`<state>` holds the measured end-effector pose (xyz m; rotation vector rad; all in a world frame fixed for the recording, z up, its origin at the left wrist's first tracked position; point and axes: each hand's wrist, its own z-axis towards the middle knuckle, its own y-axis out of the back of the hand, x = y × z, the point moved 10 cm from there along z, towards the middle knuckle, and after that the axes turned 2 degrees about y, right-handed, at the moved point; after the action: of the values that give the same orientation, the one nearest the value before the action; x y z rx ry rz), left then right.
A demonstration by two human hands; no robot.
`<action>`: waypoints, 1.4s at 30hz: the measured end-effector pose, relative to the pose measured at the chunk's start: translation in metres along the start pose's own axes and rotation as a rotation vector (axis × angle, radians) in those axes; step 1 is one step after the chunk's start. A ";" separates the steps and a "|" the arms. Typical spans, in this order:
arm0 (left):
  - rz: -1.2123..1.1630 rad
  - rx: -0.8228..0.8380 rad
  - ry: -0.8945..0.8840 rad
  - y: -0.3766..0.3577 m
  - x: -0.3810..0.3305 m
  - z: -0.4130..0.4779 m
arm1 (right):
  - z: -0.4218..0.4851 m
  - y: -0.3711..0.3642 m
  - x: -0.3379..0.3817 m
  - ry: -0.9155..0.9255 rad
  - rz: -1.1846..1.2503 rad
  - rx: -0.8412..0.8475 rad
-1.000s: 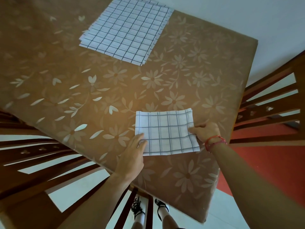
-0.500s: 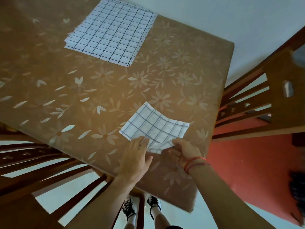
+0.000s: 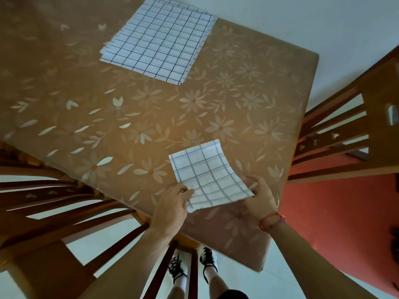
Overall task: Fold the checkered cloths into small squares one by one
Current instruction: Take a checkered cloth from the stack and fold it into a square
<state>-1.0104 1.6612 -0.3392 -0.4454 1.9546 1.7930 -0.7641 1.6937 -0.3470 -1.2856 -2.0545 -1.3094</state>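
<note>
A small folded white cloth with blue checks lies near the table's front right corner, its near edge lifted and its far right corner curling up. My left hand pinches the cloth's near left corner. My right hand pinches its near right corner; a red band circles that wrist. At the far side of the table sits a stack of flat checkered cloths, untouched.
The table wears a brown floral cover. Wooden chairs stand at the left and at the right. A red floor patch lies under the right chair. My shoes show below the table edge.
The folded cloth was flat under both hands a second ago. Both hands have since taken its near corners and raised that edge, and the cloth has turned on the table.
</note>
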 end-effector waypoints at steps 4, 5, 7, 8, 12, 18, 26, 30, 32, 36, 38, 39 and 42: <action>-0.040 0.024 0.023 0.002 0.015 -0.011 | 0.004 -0.012 -0.001 0.273 -0.413 0.122; -0.038 0.019 0.023 0.004 0.018 -0.013 | 0.005 -0.016 0.014 0.456 -0.483 0.072; -0.009 -0.004 0.004 0.012 0.021 -0.017 | -0.003 -0.025 0.046 0.676 -0.500 0.053; 0.013 -0.018 -0.011 0.016 0.021 -0.018 | -0.009 -0.027 0.061 0.714 -0.511 0.058; 0.045 -0.039 0.003 0.027 0.027 -0.021 | -0.007 -0.040 0.054 0.674 -0.561 0.159; -0.006 -0.099 0.084 0.034 0.039 -0.018 | -0.001 -0.041 0.061 0.536 -0.488 0.213; -0.168 -0.102 0.298 0.041 0.060 0.005 | 0.032 -0.044 0.059 0.374 -0.450 0.167; -0.212 -0.128 0.336 0.041 0.068 0.013 | 0.049 -0.048 0.050 0.298 -0.453 0.122; -0.217 -0.140 0.339 0.040 0.072 0.015 | 0.056 -0.050 0.047 0.278 -0.476 0.104; -0.150 -0.142 0.280 0.037 0.071 0.020 | 0.063 -0.053 0.048 0.272 -0.504 0.100; -0.088 -0.156 0.196 0.038 0.064 0.022 | 0.065 -0.055 0.049 0.266 -0.509 0.111; -0.046 -0.166 0.153 0.040 0.060 0.023 | 0.066 -0.055 0.049 0.262 -0.513 0.117; 0.083 -0.181 0.051 0.042 0.049 0.026 | 0.069 -0.056 0.047 0.249 -0.516 0.125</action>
<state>-1.0707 1.6949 -0.3307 -0.4786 1.8768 2.0409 -0.8255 1.7682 -0.3756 -0.5166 -2.3195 -1.4293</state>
